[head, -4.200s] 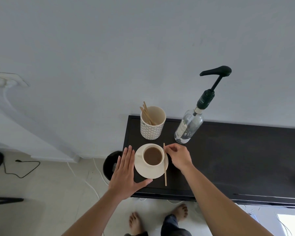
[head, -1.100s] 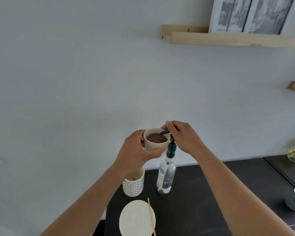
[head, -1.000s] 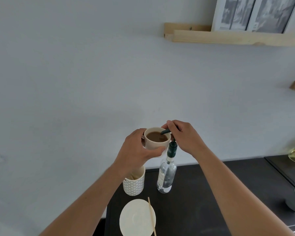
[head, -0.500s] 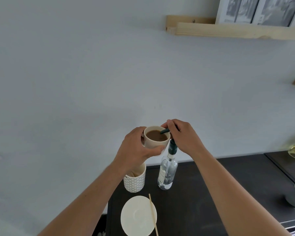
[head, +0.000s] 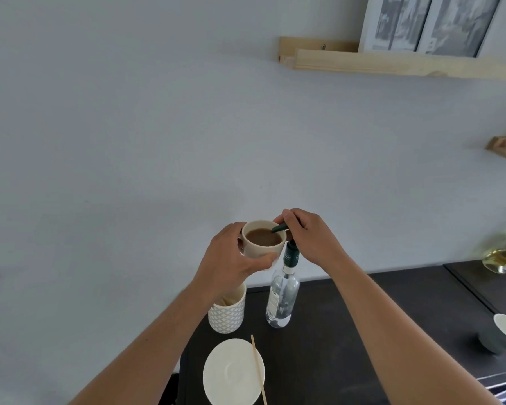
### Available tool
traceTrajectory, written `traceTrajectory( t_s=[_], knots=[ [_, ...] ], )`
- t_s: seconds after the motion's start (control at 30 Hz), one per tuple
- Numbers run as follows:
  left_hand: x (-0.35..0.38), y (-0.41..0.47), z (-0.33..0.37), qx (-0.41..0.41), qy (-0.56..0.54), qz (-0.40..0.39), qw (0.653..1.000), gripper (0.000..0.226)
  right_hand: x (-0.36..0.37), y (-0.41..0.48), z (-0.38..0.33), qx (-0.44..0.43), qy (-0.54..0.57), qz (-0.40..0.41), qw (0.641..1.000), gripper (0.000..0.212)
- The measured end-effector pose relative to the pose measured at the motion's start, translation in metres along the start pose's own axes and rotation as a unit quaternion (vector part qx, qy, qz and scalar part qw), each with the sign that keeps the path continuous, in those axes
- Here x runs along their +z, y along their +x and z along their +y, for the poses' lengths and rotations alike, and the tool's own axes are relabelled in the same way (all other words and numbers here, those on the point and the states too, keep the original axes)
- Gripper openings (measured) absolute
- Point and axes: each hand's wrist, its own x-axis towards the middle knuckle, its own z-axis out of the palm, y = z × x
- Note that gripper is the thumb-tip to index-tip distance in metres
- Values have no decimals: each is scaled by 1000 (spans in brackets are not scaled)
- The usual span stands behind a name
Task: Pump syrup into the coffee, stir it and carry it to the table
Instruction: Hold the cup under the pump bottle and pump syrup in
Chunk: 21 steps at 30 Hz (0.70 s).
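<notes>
The left hand (head: 231, 258) grips the cup (head: 263, 239) under the spout (head: 279, 228) while the right hand (head: 310, 239) seems closed on the pump, so press slowly and keep the cup level.

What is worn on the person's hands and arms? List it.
Nothing. The left hand and right hand are bare, with no gloves and no rings or watch visible. Both forearms are uncovered down to the picture's bottom edge, and no sleeves come into view.
</notes>
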Motion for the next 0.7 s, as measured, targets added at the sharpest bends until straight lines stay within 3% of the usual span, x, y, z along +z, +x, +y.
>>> traceTrajectory(
  t_s=[0.7],
  knots=[
    [-3, 1, 7, 4, -3, 5, 1000, 65, -3, 4, 5, -27, 24, 14, 999, 42]
  ],
)
